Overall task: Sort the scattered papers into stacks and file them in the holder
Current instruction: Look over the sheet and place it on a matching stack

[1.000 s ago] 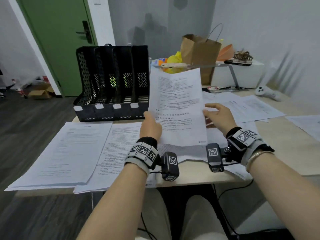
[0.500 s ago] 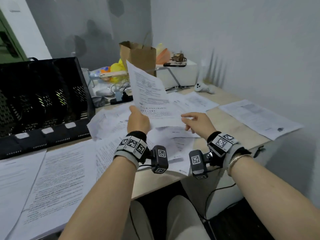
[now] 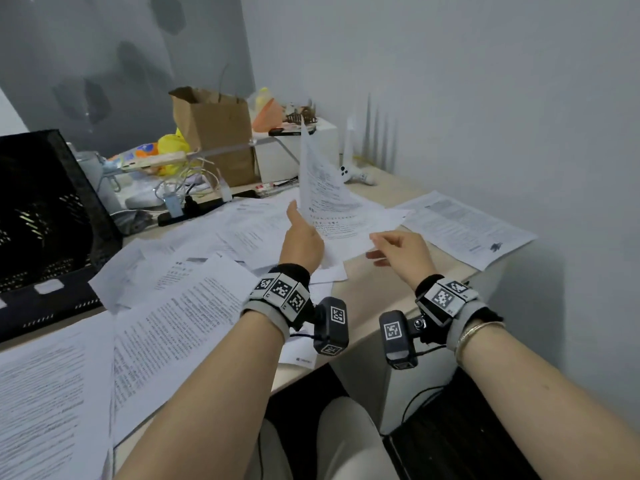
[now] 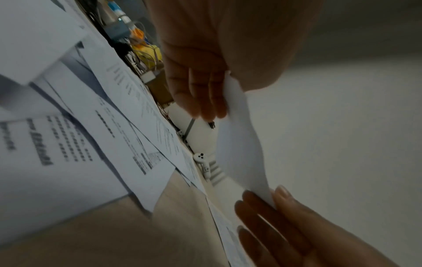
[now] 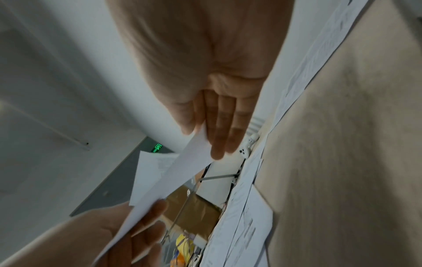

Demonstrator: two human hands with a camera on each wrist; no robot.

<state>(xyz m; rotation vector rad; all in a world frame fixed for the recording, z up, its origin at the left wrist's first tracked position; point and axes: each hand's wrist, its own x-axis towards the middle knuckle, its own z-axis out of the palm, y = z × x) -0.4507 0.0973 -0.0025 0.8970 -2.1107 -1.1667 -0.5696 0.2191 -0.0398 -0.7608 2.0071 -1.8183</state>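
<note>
No wording can be made out anywhere. The sheet held up (image 3: 323,188) and the loose papers (image 3: 180,306) on the desk (image 3: 374,292) carry printed lines and bold headings, all too small or blurred to read. The wrist bands (image 3: 282,289) bear black-and-white square code markers, not letters. A small green lit sign (image 5: 157,148) glows high on the far wall, its symbol unclear.

left hand (image 3: 302,242): pinching, raised | right hand (image 3: 401,252): pinching, raised
</note>
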